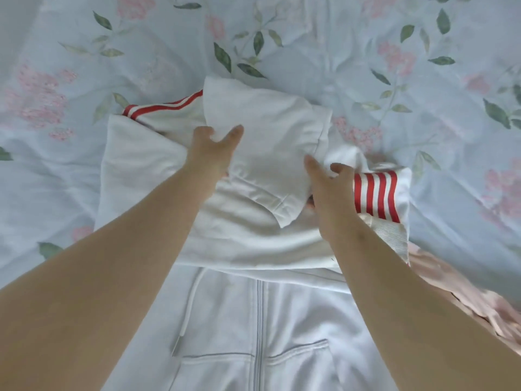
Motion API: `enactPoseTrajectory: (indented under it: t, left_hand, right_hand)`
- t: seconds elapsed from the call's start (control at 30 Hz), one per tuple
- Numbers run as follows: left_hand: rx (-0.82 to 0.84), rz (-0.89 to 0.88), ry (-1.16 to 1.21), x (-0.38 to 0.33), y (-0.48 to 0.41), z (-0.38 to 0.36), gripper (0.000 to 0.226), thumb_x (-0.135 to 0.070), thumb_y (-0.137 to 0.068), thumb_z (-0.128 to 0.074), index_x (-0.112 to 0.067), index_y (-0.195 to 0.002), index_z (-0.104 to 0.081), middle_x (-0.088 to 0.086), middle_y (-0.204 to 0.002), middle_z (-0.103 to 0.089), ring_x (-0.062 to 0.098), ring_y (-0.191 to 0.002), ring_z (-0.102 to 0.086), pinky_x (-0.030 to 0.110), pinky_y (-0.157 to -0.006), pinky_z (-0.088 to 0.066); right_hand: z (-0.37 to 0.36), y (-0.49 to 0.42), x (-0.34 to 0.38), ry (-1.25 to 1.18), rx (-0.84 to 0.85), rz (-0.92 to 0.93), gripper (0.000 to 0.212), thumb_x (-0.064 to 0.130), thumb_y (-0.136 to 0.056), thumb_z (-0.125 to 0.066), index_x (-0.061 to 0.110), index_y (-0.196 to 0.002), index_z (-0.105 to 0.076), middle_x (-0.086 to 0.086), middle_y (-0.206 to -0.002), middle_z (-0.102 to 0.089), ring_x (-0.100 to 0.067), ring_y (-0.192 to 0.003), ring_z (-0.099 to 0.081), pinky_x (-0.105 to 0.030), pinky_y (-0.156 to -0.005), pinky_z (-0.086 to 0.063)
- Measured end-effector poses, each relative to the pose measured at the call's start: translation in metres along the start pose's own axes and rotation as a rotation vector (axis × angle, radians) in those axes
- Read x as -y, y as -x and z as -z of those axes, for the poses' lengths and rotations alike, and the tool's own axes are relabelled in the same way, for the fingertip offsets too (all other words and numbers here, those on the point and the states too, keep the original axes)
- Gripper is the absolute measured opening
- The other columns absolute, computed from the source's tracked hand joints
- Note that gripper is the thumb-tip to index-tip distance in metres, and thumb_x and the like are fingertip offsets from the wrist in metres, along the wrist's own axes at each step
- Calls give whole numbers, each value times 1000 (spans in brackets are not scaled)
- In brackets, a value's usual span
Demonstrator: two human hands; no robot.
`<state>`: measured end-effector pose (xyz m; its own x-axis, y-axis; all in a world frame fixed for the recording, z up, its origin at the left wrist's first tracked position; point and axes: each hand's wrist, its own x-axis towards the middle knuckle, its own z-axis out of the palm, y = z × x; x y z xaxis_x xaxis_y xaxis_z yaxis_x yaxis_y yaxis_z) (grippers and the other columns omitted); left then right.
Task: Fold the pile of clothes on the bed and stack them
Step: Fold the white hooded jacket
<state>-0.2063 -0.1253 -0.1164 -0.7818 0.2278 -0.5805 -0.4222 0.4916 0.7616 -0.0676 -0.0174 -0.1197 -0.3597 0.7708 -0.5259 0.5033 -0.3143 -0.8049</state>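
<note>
While both hands work: a white zip hoodie lies on the bed, long axis running away from the person.
Hood: far end, between the hands.
Left hand: fingers spread, resting on hood.
Right hand: fingers curled into cloth beside striped cuff.
Nearer: roughly equal.

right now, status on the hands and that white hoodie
Left hand open, fingers spread on the hood. Right hand shut on hood edge, beside the red-striped cuff. White hoodie lies zip-up, partly folded. Pink garment at right, not blocking.
</note>
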Motion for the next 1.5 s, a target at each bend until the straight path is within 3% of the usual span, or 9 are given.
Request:
enactPoseTrajectory:
  t: [0.2,0.3,0.43,0.57,0.73,0.93,1.13,1.33,1.5]
  left_hand:
    - [172,39,579,-11,28,17,24,-1,-93,-53,-15,-112,-57,-1,-75,-61,4,-51,-55,17,-57,-49]
    - [237,16,460,16,54,53,31,6,-91,-50,-23,-88,-61,-6,-74,-59,5,-68,-55,18,-68,-48]
    - [-79,362,228,60,69,63,10,-18,-94,-50,-20,-88,-57,1,-79,-53,13,-63,-49,25,-57,-41]
    - [51,369,348,34,70,40,54,-66,-81,-54,-21,-111,-55,2,-102,-63,21,-88,-62,34,-64,-53]
    - [56,316,208,32,63,25,35,-13,-66,-73,-8,-97,-58,12,-97,-63,27,-82,-62,37,-76,-55]
    - [288,153,778,19,86,58,19,-1,-89,-52,-18,-85,-60,-4,-75,-70,11,-82,-66,38,-86,-55]
    - [261,477,628,52,97,45,48,-58,-83,-57,-16,-107,-62,2,-102,-67,19,-100,-61,44,-97,-43]
    - [164,249,787,49,90,29,36,5,-87,-54,-8,-120,-56,8,-101,-70,19,-86,-68,39,-80,-57]
    - [245,304,694,80,106,53,44,7,-84,-52,-9,-125,-56,4,-96,-72,18,-88,-69,39,-84,-55]
  right_hand:
    - [14,8,33,-155,71,180,6,8,-77,-63,13,-81,-65,-7,-80,-63,-23,-80,-61,-43,-79,-55]
    - [37,43,20,-392,236,175,28,-3,-75,-55,22,-66,-65,3,-69,-62,-13,-71,-57,-26,-67,-45]
    - [42,65,-21,-255,85,-255,4,20,-77,-58,17,-77,-56,-3,-81,-53,-17,-70,-52,-30,-64,-45]
    - [20,55,-9,-41,55,-230,30,35,-88,-63,7,-95,-54,-8,-74,-53,-20,-63,-54,-28,-54,-50]
    - [0,46,0,-102,95,-324,14,9,-82,-66,13,-77,-54,-14,-87,-60,-23,-73,-56,-33,-60,-52]
    - [37,51,23,-907,163,-289,28,-8,-84,-41,15,-87,-57,-3,-79,-64,-20,-75,-63,-41,-83,-55]
    - [32,72,-13,-762,166,-585,28,33,-88,-59,13,-107,-59,-9,-103,-64,-30,-98,-61,-54,-77,-50]
    - [29,63,-6,-968,169,-375,28,-10,-73,-52,9,-91,-63,-7,-85,-73,-22,-74,-71,-46,-76,-57]
    - [39,77,-46,-723,206,-527,40,-12,-71,-43,13,-97,-61,-6,-97,-66,-24,-83,-65,-41,-79,-56]
